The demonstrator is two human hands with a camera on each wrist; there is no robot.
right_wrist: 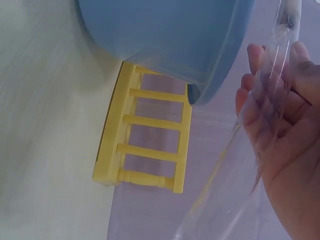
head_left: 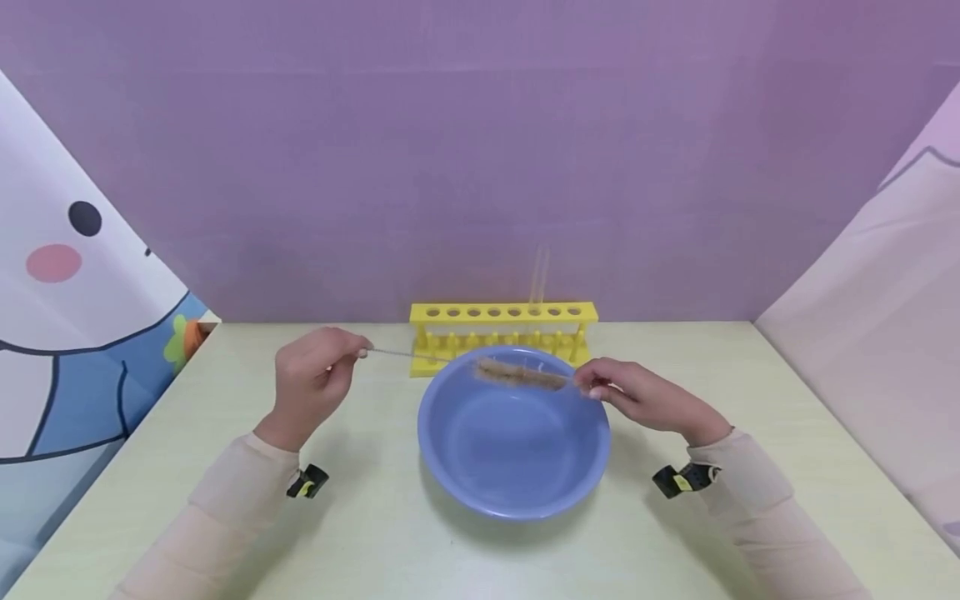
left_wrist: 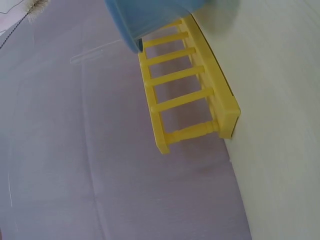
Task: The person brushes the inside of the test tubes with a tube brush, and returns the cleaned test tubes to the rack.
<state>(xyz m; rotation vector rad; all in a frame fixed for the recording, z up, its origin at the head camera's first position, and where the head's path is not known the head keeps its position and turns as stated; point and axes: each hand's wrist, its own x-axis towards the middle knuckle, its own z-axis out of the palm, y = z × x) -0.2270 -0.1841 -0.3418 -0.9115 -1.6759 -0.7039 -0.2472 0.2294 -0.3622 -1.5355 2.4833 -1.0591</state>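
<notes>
The test-tube brush point(head_left: 498, 372) lies to the right of the left hand point(head_left: 311, 379), its long axis running almost level across the middle of the frame and dipping slightly rightward. Its bristles hang over the far part of the blue basin point(head_left: 512, 458), much nearer the right hand point(head_left: 637, 396). The clear test tube point(right_wrist: 278, 57) appears roughly in line with the brush; its outline is faint in the head view, but the bristles look narrower on the right, apparently inside it. The left hand, at centre left, pinches the wire handle's end between thumb and fingers, wrist raised. The right hand, at centre right, reaches inward with fingers and thumb curled round the tube. Behind the basin, a yellow test-tube rack point(head_left: 502, 313) stands on the worktop point(head_left: 360, 533).
</notes>
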